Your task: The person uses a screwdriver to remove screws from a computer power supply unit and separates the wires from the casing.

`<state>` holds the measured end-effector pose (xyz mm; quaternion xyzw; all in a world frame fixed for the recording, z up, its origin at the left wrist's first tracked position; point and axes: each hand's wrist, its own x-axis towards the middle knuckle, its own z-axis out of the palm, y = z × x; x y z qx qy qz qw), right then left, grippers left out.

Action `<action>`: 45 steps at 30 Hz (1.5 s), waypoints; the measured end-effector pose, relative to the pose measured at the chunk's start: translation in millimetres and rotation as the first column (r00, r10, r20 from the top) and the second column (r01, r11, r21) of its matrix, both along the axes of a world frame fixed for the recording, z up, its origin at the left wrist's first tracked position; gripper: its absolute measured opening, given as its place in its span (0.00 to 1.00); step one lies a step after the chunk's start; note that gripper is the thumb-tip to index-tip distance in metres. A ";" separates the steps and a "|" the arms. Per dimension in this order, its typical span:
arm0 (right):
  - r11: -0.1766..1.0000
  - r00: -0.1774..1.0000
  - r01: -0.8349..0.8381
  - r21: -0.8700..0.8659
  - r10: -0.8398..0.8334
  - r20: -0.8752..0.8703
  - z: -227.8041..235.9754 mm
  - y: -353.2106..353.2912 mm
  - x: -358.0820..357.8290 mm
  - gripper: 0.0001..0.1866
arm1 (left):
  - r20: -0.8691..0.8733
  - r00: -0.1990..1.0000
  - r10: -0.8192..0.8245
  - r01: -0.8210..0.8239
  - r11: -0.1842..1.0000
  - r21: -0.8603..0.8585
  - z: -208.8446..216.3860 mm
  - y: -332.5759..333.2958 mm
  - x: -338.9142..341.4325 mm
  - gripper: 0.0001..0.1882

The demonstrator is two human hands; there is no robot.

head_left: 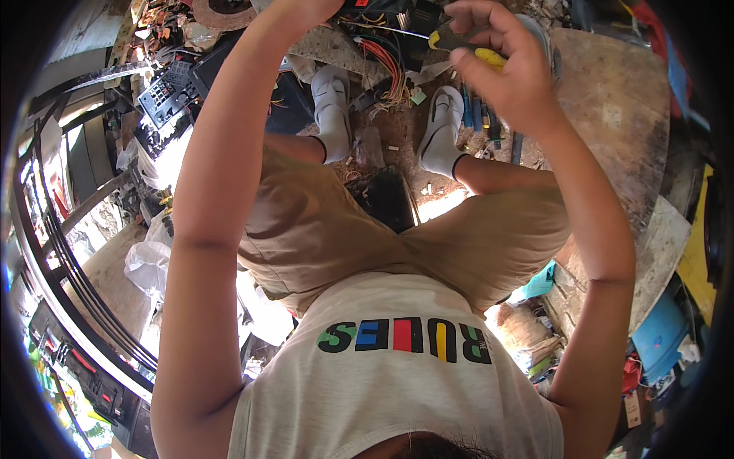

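At the top of the head view, my right hand (514, 73) has its fingers curled round the yellow and black handle of a screwdriver (435, 40). The thin metal shaft points left, toward a dark box-shaped electronic unit (381, 8) with wires coming out of it. Red, yellow and other coloured wires (388, 63) hang down near my feet. My left hand (312, 9) reaches to the left side of the unit. The upper edge cuts off its fingers, so I cannot see what they touch.
Several hand tools (480, 115) lie beside my right foot. A worn wooden board (612, 107) leans at the right, with a blue container (657, 340) below it. At the left are a dark panel with square openings (170, 93), a plastic bag (149, 264) and black cables (88, 287).
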<state>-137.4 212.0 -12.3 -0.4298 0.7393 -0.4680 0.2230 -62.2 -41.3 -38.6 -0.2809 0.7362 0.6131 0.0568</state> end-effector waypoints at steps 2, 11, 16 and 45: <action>0.987 0.832 0.086 0.137 -0.146 0.535 6.1 -1.7 -0.6 0.19 | -0.029 1.000 -0.006 0.007 0.998 0.056 -3.7 -0.8 0.0 0.26; 0.950 0.780 -0.161 0.269 0.289 -0.554 13.3 -8.1 -8.4 0.19 | -0.048 0.998 0.040 -0.033 0.989 0.142 -9.1 1.6 -2.3 0.26; 0.970 0.941 0.028 0.242 0.056 -0.333 20.7 -9.9 20.6 0.21 | -0.038 0.999 0.000 0.005 0.991 0.135 -16.1 -4.8 -3.0 0.24; 0.952 0.965 0.157 0.264 -0.205 0.166 -64.3 114.1 -11.7 0.15 | -0.584 0.782 -0.218 -0.001 0.936 -0.351 -28.9 83.7 49.4 0.43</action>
